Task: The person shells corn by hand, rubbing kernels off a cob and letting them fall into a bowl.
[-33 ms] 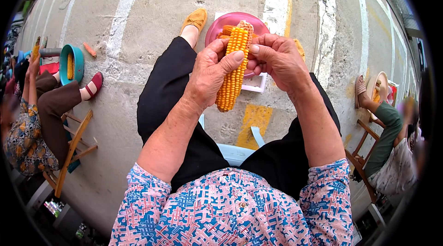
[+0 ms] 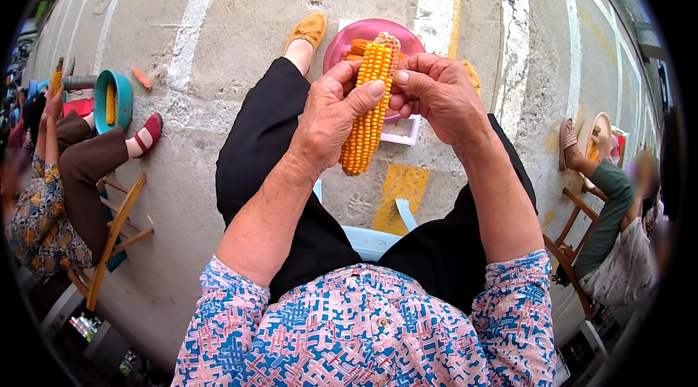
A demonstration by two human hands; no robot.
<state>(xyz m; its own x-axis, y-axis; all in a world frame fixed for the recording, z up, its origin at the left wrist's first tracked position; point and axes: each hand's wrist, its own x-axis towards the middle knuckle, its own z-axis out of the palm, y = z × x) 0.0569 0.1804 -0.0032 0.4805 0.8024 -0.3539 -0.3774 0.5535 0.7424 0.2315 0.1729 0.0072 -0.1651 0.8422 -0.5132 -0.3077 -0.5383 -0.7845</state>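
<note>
An ear of yellow corn (image 2: 367,107) is held up between my hands, its length slanting from upper right to lower left. At its top end kernels are gone and pale pinkish cob shows. My left hand (image 2: 331,114) is closed round it, thumb lying across the kernels. My right hand (image 2: 440,96) has its fingers curled and its thumb pressed on the ear's right edge, near the bare part. Right below, a pink basin (image 2: 338,39) holds more orange corn, partly hidden by my hands and the ear.
A white frame-like support (image 2: 411,132) shows under the basin. To the left, a seated person holds corn by a teal basin (image 2: 125,107); a reddish cob (image 2: 142,79) lies on the concrete. At right, another seated person is beside a pale basin (image 2: 602,132). A light-blue stool (image 2: 367,242) is beneath me.
</note>
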